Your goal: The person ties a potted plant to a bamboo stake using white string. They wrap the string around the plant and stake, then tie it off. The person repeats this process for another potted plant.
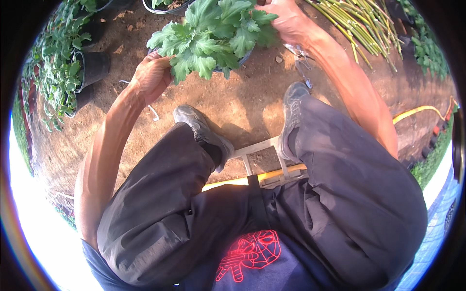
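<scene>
A leafy green plant (214,40) with lobed leaves stands in a pot at the top centre, its rim mostly hidden under the foliage. At the plant's left side is my left hand (151,74), thumb and fingers together at the edge of the leaves; whether it grips a leaf or the pot cannot be told. My right hand (285,18) reaches to the plant's upper right, its fingertips partly hidden by leaves and the picture's top. On the soil just below my right wrist lie metal hand pruners (301,62), close to my right shoe.
Cut green stems (364,29) lie in a pile at the upper right. Black pots (96,69) with leafy plants lie tipped at the left. Another pot (167,11) stands at the top. A yellow hose (418,109) runs at the right; a metal frame (260,146) is between my feet.
</scene>
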Tool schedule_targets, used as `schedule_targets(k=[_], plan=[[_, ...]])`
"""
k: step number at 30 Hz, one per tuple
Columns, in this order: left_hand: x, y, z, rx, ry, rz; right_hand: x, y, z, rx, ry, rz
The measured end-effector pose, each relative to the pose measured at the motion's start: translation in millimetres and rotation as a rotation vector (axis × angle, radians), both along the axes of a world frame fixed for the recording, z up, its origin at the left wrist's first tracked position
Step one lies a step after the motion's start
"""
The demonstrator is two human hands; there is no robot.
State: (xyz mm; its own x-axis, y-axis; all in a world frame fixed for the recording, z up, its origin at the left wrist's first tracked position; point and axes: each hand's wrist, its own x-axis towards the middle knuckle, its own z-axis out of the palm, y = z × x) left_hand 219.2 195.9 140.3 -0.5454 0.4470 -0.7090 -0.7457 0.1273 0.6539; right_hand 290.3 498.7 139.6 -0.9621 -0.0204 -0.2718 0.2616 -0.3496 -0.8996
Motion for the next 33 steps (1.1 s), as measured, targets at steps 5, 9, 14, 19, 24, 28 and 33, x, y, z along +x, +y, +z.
schedule_targets(k=[5,9,14,19,24,28,33], plan=[[2,13,4,-0.036,-0.007,0.029,-24,16,-19,-0.060,-0.034,0.071],[4,18,0,-0.007,-0.052,0.038,-27,14,-17,-0.122,-0.059,0.128],[-3,16,0,-0.007,-0.082,0.058,-34,12,-13,-0.133,-0.002,0.192],[-5,20,-3,0.051,-0.062,0.089,-33,23,-14,-0.124,-0.036,0.317],[-6,31,-14,0.017,-0.055,0.032,-43,46,-2,0.133,-0.100,0.484],[-7,11,-9,-0.039,-0.066,0.064,-55,34,-26,0.034,-0.078,0.431],[-5,21,-14,-0.008,-0.108,0.053,-19,40,-43,-0.343,-0.247,0.321]])
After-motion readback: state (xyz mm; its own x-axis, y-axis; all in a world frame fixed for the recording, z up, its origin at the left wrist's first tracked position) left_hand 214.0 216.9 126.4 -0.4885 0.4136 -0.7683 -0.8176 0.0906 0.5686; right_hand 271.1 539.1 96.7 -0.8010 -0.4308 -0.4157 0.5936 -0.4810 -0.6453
